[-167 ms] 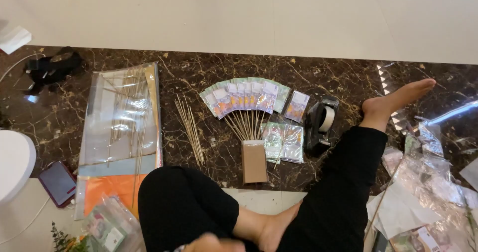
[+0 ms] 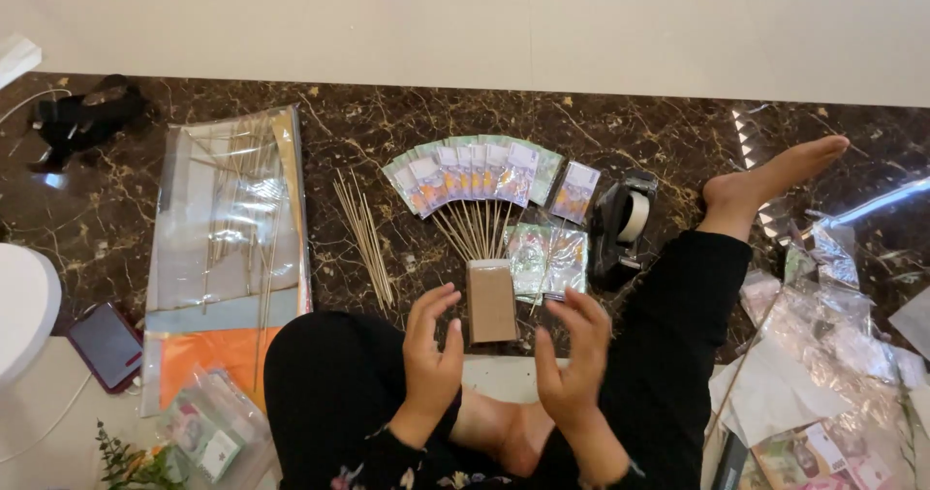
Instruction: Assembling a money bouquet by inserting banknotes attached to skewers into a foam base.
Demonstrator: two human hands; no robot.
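Both hands are raised empty with fingers loosely spread, palms turned toward each other: the left hand at 8 o'clock of the brown block, the right hand at 4 o'clock. The block lies on the dark floor, at the stick ends of the fanned notes. A reach toward the block is judged to be in hand; closing on its sides would be called for. Shiny packets lie just beside it at 2 o'clock and loose skewers at 10; room is left open at 6.
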